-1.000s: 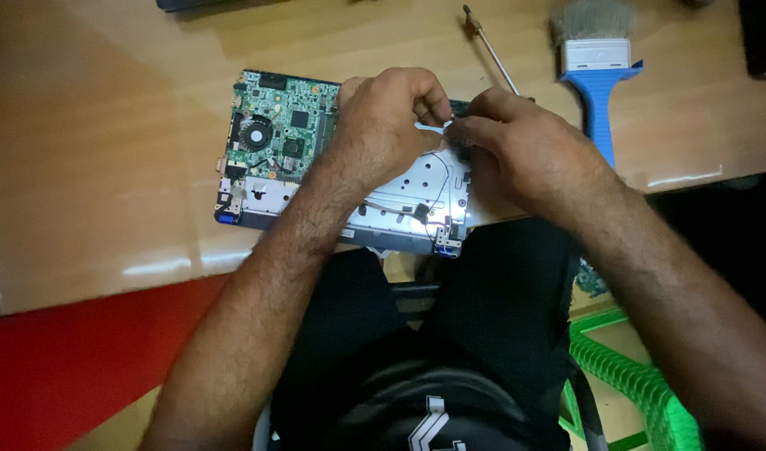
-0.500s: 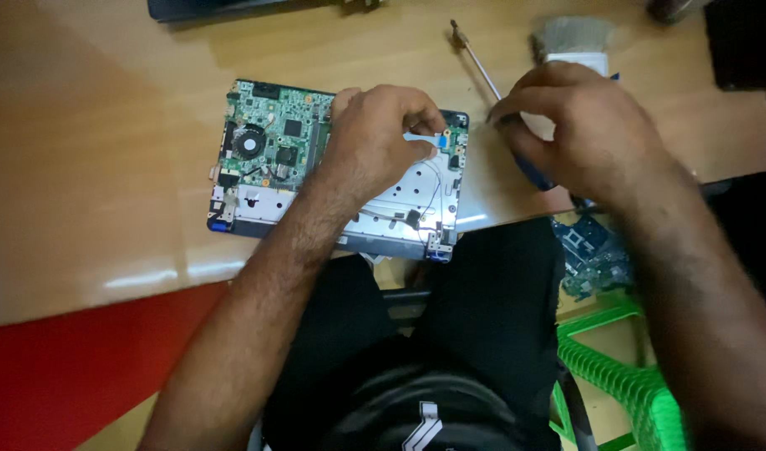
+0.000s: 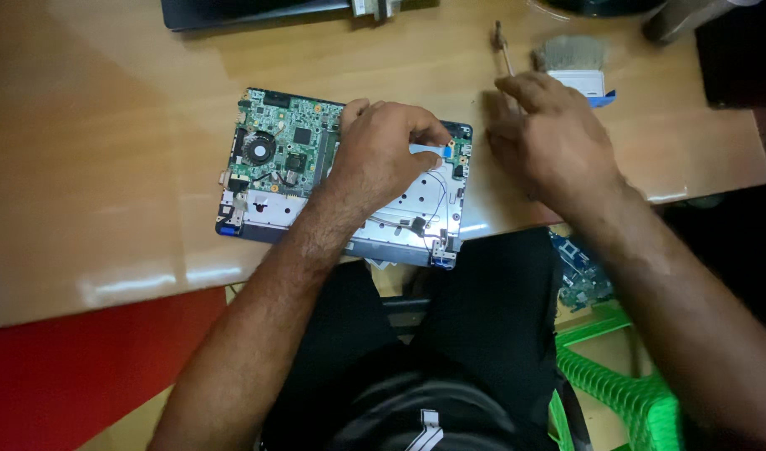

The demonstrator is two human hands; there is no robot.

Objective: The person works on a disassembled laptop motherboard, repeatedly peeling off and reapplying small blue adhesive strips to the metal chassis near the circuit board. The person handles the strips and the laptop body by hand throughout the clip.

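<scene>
- Two fingertips of my left hand (image 3: 387,150) pinch a pale flat ribbon cable (image 3: 425,149) over the opened laptop base (image 3: 341,179), which lies at the table's (image 3: 107,167) near edge.
- Right hand (image 3: 550,142) is loosely spread, empty, hovering near the screwdriver (image 3: 504,50) and brush (image 3: 579,67).
- Step, as I judge it: working the cable at its connector.
- Next move calls for a steady pinch and a gentle, straight motion.

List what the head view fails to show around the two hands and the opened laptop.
- Middle of the opened laptop: covered by the left hand.
- Screwdriver: its lower end is hidden under the right hand; contact cannot be told.
- Brush: handle mostly hidden behind the right hand.
- Dark device: cut off by the top edge.
</scene>
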